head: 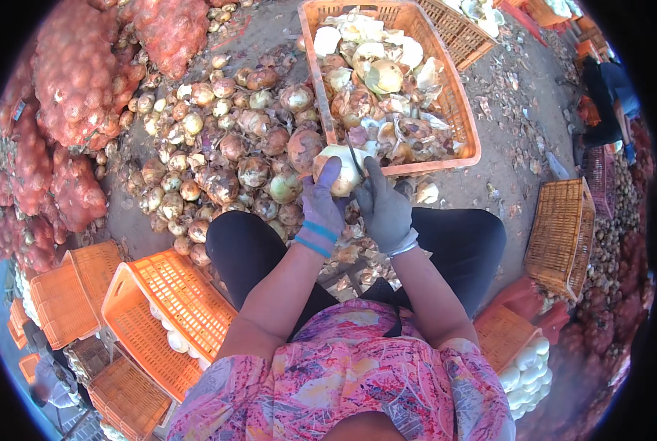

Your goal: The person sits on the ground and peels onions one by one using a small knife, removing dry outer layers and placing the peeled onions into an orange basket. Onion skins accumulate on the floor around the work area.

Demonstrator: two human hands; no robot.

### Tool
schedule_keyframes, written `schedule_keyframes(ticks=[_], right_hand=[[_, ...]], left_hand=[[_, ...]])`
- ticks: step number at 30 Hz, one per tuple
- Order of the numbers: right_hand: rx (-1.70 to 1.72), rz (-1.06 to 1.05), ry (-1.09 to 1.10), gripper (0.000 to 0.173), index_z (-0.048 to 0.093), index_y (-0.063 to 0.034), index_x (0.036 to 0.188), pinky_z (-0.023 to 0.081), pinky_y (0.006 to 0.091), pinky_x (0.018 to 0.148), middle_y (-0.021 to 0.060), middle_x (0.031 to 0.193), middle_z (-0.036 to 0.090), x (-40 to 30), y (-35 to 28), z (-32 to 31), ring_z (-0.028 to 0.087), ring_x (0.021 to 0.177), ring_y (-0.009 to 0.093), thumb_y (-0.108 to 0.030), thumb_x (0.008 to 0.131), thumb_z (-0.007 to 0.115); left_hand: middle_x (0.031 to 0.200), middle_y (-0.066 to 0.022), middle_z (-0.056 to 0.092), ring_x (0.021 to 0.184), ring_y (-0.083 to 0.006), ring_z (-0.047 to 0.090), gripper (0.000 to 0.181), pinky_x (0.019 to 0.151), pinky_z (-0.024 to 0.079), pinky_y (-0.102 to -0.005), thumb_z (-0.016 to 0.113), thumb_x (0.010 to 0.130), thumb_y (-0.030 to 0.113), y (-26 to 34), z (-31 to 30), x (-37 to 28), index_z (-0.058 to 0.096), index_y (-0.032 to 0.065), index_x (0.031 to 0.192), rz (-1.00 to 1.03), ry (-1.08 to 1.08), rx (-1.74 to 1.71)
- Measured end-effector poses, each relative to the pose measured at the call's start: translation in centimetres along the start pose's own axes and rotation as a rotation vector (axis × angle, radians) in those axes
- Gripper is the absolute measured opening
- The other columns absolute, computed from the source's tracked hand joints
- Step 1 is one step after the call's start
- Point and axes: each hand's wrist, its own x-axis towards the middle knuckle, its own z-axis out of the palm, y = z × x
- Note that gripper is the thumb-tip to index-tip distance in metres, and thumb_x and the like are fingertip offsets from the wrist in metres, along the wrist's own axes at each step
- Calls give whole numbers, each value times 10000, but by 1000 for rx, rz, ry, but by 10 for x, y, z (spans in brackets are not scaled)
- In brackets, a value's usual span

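Note:
My left hand (324, 206), in a purple glove, grips a large onion (339, 171) whose pale flesh shows on its upper side. My right hand (380, 206), in a grey glove, is closed around a small knife; its dark blade (355, 157) lies against the onion's right side. The knife's handle is hidden by my fingers. Just beyond my hands stands an orange plastic crate (474, 146) that holds peeled onion pieces and loose skins. To the left, a heap of unpeeled onions (234, 146) spreads over the ground up to my left knee.
Red mesh sacks of onions (75, 77) are piled at the far left. An orange crate (179, 297) with white onions beside it stands by my left hip. More crates (559, 237) and peeled onions (526, 375) are at my right. One person (609, 105) bends at the far right, another (55, 380) is lower left.

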Motion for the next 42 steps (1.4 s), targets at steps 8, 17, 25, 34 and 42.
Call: schedule_keyframes(ticks=[8,17,25,34,42], right_hand=[[551,273,43,530,473,-29,1357,519,380,627,145,861,686,6,21,23,673,735,272,-414,994,492],[1123,705,-110,512,507,24,1289,496,265,770,52,1011,622,22,11,16,572,863,119,-333,944,629],[1091,582,-161,340,572,-11,1177,484,268,825,24,1048,619,36,27,22,561,940,111,-184,906,682],[1276,616,-138,274,567,-49,1064,425,246,506,-1,780,575,27,41,19,529,602,93,-185,875,710],[1252,723,-7,308,577,-62,1099,463,242,546,-7,765,575,8,29,-9,552,610,89,-172,858,733]], left_hand=[[1165,-121,631,1019,-287,657,511,782,573,-490,727,832,232,3,0,-3,512,42,1255,-50,-2,63],[1261,-94,600,1133,-280,610,580,852,560,-483,665,864,303,13,-37,11,464,90,1364,-147,-298,92],[1255,-57,564,1096,-289,602,552,753,567,-531,675,853,307,31,-40,3,396,242,1324,-204,-163,400],[1219,-80,567,1075,-295,611,578,763,562,-496,717,818,208,27,-15,-19,439,161,1321,-45,-277,420],[1215,-101,559,1020,-246,621,802,785,560,-386,773,732,-7,-2,-38,20,374,53,1425,229,-249,622]])
